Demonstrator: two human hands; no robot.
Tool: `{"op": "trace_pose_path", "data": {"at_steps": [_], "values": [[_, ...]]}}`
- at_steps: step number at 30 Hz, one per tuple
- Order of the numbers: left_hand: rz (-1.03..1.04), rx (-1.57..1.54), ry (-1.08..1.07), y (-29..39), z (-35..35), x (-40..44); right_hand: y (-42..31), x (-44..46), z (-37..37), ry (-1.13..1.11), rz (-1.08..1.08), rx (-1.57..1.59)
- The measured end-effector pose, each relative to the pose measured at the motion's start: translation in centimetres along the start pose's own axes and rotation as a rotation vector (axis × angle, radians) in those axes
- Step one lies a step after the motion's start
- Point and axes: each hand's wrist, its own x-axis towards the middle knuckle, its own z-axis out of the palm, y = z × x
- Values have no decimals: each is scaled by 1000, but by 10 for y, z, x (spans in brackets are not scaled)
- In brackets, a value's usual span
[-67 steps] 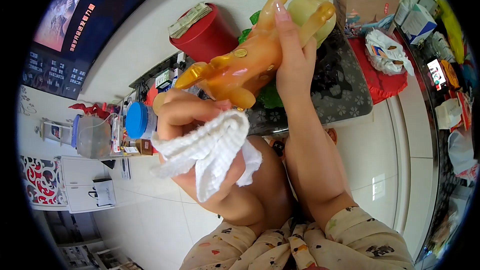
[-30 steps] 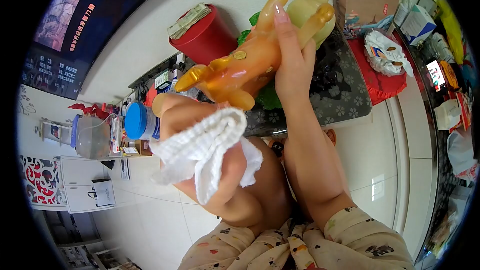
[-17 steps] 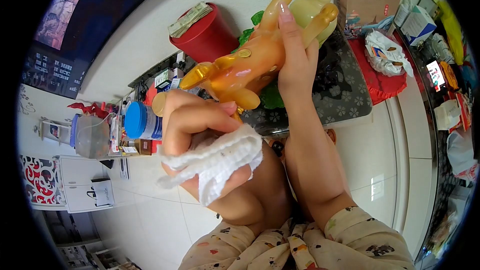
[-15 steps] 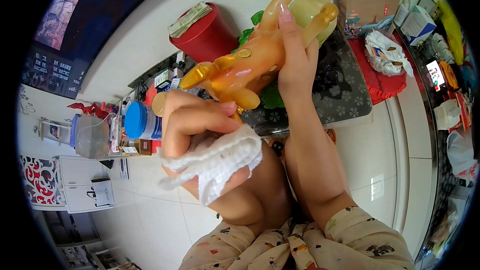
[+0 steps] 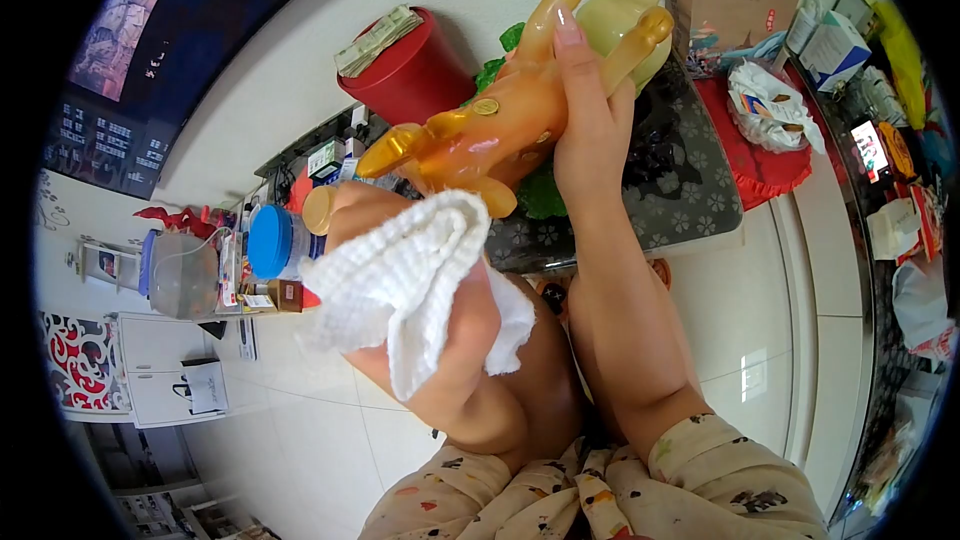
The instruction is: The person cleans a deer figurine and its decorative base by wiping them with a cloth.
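A glossy amber animal figurine (image 5: 500,140) with gold tips on its legs and a gold coin on its side is held tilted in front of me. My right hand (image 5: 590,110) grips it near the legs, thumb stretched along one of them. A crumpled white cloth (image 5: 400,270) is in my left hand (image 5: 470,330), draped over its fingers and hiding most of them. The cloth overlaps the figurine's lower left end; whether it touches there, I cannot tell. Behind the figurine, a pale green rounded piece (image 5: 630,30) shows, partly covered.
Beneath the figurine is a dark flower-patterned tabletop (image 5: 690,190). A red bucket (image 5: 410,70) with banknotes on its top stands beyond. Left are a blue-lidded jar (image 5: 275,240) and small boxes. A brown paper bag (image 5: 735,0) and a white plastic bag (image 5: 770,105) are to the right.
My left hand has turned and shifted slightly left and down. The white cloth has swung up over it and fanned out. The right hand and figurine are almost unmoved.
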Motion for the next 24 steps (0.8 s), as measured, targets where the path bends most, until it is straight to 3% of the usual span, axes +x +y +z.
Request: {"op": "trace_pose_path", "data": {"at_steps": [9,13,16,24], "values": [[227,-145,-340,-20,-21,15,-1,-1,0,-4,10,12],[146,-152,-182,-14,-11,13,-1,-1,1,-6,2,34],[148,-168,-187,-15,-11,12,2,-1,-2,-18,-21,26],[-117,-71,-55,8,-2,1,-5,-2,1,4,19,20]]}}
